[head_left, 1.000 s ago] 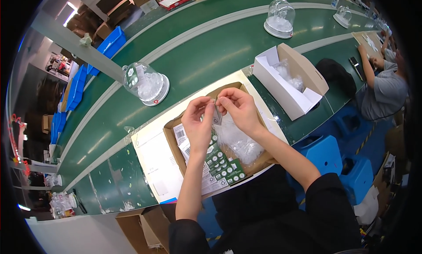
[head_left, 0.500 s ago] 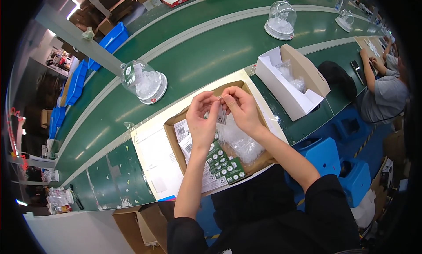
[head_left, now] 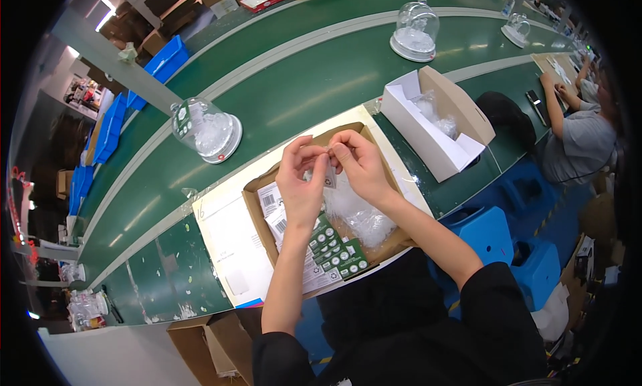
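Both of my hands meet above a shallow cardboard box point(head_left: 255, 209), fingertips almost touching. My left hand point(head_left: 302, 185) is closed in a pinch, with a small white printed tag point(head_left: 330, 179) hanging at its fingers. Opposite it, my right hand point(head_left: 361, 169) pinches at the tag's top end; whatever thin piece lies between the fingertips is too small to make out. Below them in the box, green printed tags point(head_left: 338, 252) and white tags with barcodes point(head_left: 269, 200) lie on the left. A heap of clear plastic strands point(head_left: 369, 225) fills the right side.
Box and hands are over pale board point(head_left: 224, 242) on the green bench. An open white carton point(head_left: 428, 142) with clear-wrapped items stands right. Clear domes on white bases point(head_left: 207, 131) sit on the green belt beyond. A person in grey point(head_left: 582, 145) works far right, near blue stools point(head_left: 485, 239).
The whole view has shifted slightly, so bench and objects appear a little further left. My hands stay pinched together over the box, with the tag still at their fingertips.
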`<state>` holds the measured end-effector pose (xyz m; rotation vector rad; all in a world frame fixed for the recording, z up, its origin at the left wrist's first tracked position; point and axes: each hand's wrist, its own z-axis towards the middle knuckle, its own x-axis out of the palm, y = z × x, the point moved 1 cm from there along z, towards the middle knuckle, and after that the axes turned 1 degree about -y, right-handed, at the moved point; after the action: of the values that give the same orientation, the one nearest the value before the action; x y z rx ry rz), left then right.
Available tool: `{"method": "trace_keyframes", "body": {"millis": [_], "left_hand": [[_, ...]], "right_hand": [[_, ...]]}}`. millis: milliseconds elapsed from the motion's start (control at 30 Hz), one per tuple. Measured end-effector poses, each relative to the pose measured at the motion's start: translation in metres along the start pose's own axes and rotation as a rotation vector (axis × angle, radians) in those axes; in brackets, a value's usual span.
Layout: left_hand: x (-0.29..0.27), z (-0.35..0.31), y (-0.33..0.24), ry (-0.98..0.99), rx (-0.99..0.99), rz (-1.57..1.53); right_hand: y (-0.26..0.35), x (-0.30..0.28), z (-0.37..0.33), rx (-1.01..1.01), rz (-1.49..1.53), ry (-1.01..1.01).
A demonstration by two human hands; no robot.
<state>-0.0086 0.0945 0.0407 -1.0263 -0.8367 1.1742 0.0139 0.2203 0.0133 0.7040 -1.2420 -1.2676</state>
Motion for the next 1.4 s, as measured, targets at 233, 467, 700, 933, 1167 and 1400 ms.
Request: {"method": "trace_keyframes", "body": {"millis": [233,467,700,933,1167,1400], "left_hand": [[0.0,0.0,-0.001,-0.028,0.014,0.004],[-0.004,0.001,0.002,-0.047,0.042,0.017],[-0.004,0.001,0.005,-0.029,0.038,0.018],[-0.006,0.001,0.007,-0.021,0.062,0.023],[-0.007,0.003,0.006,-0.023,0.054,0.072],[-0.006,0.003,0.007,-0.02,0.062,0.086]], "right_hand": [[0.002,0.0,0.0,0.018,-0.041,0.054],[0.002,0.001,0.0,0.002,-0.046,0.07],[0.005,0.002,-0.001,0.003,-0.128,0.067],[0.006,0.002,-0.003,-0.035,-0.171,0.088],[0.005,-0.001,-0.001,-0.128,-0.36,0.083],[0.008,0.002,0.0,-0.27,-0.385,-0.006]]}}
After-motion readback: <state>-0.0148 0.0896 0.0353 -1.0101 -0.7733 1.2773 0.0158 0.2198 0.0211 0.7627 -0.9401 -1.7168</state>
